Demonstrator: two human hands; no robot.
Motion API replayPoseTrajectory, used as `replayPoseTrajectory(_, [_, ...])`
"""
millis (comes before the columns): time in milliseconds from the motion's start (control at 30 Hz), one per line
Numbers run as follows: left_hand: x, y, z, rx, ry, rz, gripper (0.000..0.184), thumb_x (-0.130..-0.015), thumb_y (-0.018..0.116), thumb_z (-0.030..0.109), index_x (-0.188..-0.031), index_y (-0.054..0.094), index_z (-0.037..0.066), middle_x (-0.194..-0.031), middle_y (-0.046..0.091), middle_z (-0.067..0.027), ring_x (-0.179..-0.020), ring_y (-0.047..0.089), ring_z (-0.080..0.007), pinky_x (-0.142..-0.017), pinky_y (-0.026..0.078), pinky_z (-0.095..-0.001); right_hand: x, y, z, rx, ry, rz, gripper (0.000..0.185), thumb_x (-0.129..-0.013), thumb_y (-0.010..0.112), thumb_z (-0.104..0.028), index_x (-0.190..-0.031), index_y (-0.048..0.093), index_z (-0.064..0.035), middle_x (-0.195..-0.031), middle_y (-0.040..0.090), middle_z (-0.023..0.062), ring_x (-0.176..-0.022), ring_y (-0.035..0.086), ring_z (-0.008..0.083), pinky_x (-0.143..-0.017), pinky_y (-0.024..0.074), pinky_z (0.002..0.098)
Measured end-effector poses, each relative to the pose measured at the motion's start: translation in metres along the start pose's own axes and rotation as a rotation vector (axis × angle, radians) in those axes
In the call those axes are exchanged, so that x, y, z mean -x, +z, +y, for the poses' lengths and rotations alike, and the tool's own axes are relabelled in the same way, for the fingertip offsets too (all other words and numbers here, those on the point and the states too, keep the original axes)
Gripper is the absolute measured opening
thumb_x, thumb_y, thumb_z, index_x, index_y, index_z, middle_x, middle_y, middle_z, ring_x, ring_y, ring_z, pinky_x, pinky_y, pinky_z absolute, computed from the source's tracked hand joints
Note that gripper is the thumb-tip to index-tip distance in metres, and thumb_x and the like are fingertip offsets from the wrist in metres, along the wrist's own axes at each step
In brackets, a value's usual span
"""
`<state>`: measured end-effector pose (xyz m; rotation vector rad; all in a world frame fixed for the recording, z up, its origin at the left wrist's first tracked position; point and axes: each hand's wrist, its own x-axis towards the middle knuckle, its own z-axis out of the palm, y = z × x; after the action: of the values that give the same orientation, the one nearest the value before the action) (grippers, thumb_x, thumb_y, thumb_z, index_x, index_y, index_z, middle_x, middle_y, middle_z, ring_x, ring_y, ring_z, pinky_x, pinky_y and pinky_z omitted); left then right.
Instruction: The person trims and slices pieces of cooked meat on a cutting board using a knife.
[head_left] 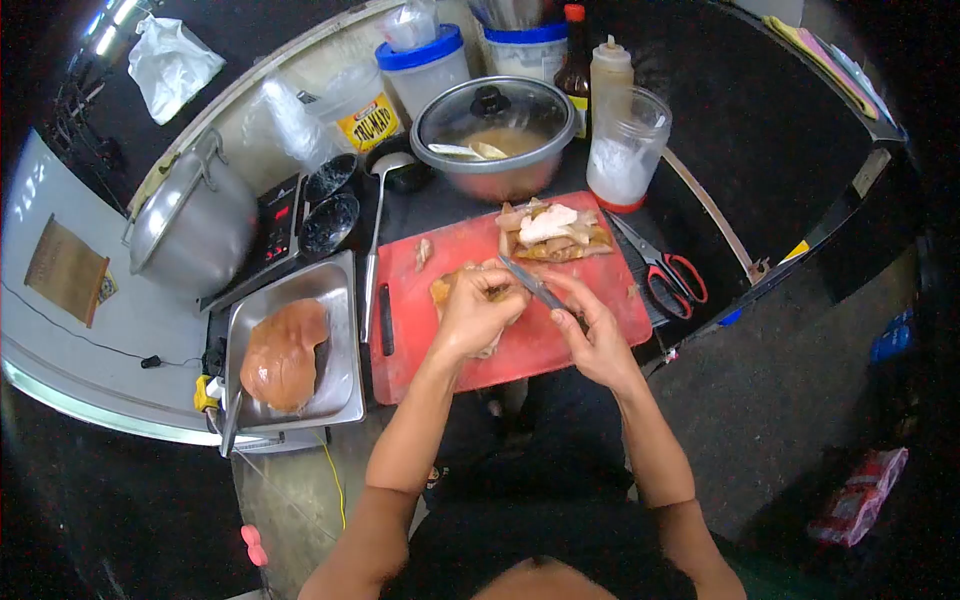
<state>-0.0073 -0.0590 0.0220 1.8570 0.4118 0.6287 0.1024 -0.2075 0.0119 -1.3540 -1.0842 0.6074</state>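
My right hand (600, 335) is closed around a knife (536, 286), whose narrow end points up and left towards my other hand. My left hand (480, 312) has its fingers curled over a brownish piece of cooked chicken (440, 291), partly hidden beneath it. Both hands are over the red cutting board (420, 355). At the board's far side lies a pile of cut chicken (555, 232), pale on top and browned at the edges. A small scrap of meat (423, 254) sits apart on the left.
Scissors (670, 280) lie right of the board, a ladle (374, 240) left of it. A metal tray (345, 375) holds a large piece of chicken (285, 355). Behind stand a lidded pot (545, 130), a salt-like jar (625, 150) and bottles. A steel pot (195, 215) stands far left.
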Motion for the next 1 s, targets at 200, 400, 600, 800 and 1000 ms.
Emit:
replayPoseTrajectory(200, [-0.001, -0.001, -0.004, 0.018, -0.014, -0.007, 0.007, -0.079, 0.063, 0.001, -0.081, 0.069, -0.002, -0.080, 0.056, -0.0005, -0.069, 0.050, -0.0062, -0.058, 0.040, -0.0225, -0.002, 0.002, 0.007, 0.256, -0.131, 0.062, 0.043, -0.088, 0.050, -0.001, -0.131, 0.048, -0.0056, -0.125, 0.057, 0.0193, -0.117, 0.054, 0.0329, -0.096, 0.0440, 0.0388])
replayPoseTrajectory(400, [-0.001, 0.002, -0.004, 0.072, -0.064, 0.035, 0.014, -0.072, 0.061, 0.002, -0.081, 0.071, 0.002, -0.068, 0.056, -0.0013, -0.060, 0.049, -0.0086, -0.062, 0.040, -0.0268, 0.001, 0.006, 0.006, 0.204, -0.101, 0.106, 0.046, -0.088, 0.051, -0.003, -0.133, 0.045, -0.0074, -0.124, 0.057, 0.0190, -0.115, 0.055, 0.0352, -0.093, 0.0456, 0.0412])
replayPoseTrajectory(600, [0.001, 0.001, -0.002, 0.113, -0.083, -0.004, 0.010, -0.081, 0.062, 0.002, -0.085, 0.070, -0.001, -0.079, 0.056, 0.0006, -0.069, 0.050, -0.0058, -0.058, 0.039, -0.0222, 0.000, 0.003, 0.008, 0.254, -0.115, 0.072, 0.044, -0.088, 0.051, -0.002, -0.131, 0.047, -0.0063, -0.121, 0.058, 0.0196, -0.114, 0.056, 0.0352, -0.093, 0.0452, 0.0402])
replayPoseTrajectory(800, [0.001, -0.002, -0.002, 0.033, -0.074, -0.009, 0.008, -0.082, 0.065, 0.004, -0.085, 0.071, 0.000, -0.077, 0.058, -0.0004, -0.073, 0.052, -0.0084, -0.064, 0.042, -0.0242, -0.002, 0.002, 0.020, 0.092, -0.065, 0.080, 0.040, -0.089, 0.049, 0.001, -0.129, 0.049, -0.0017, -0.123, 0.058, 0.0154, -0.114, 0.056, 0.0248, -0.096, 0.0435, 0.0338])
replayPoseTrajectory(1000, [0.001, -0.002, 0.003, 0.190, -0.188, -0.029, 0.012, -0.083, 0.068, 0.010, -0.091, 0.072, 0.002, -0.086, 0.064, -0.0023, -0.081, 0.055, -0.0089, -0.071, 0.044, -0.0247, -0.007, -0.005, 0.013, -0.024, -0.090, 0.151, 0.041, -0.091, 0.046, 0.003, -0.132, 0.045, -0.0003, -0.126, 0.054, 0.0129, -0.116, 0.053, 0.0196, -0.099, 0.0401, 0.0321])
